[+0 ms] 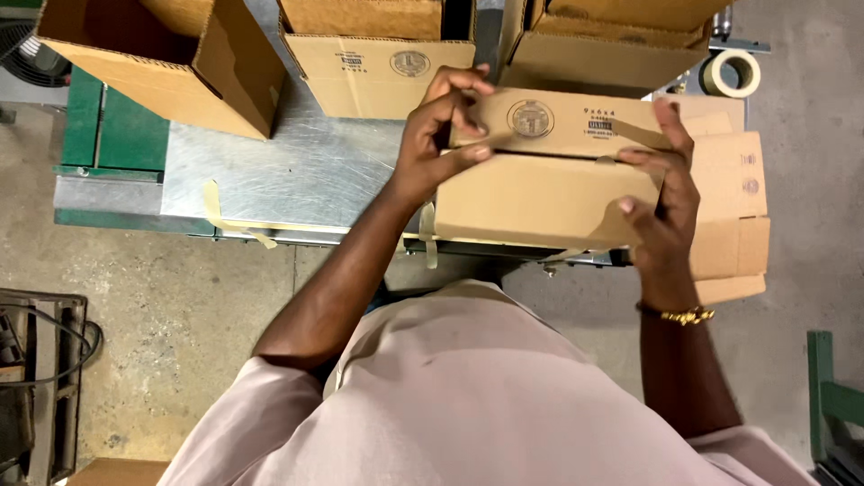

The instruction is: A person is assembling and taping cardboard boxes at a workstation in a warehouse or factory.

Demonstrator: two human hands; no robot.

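The person's left hand [436, 135] pinches the far flap of a small brown cardboard box [540, 193], and the right hand [661, 193] clamps its right end, holding it above the near edge of the scratched metal table [288, 171]. A loose flap could spring open, or the box could slip off the edge. A round dark stamp [530, 119] marks the flap. Farther off stand open brown cartons [378, 72] and a roll of tan tape [731, 74].

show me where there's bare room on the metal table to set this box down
Bare patch: left-centre of the metal table, bordered by the open cardboard boxes behind and the tape strip at its front edge. Crowded on the right: both hands hold the small cardboard box above flattened cartons.
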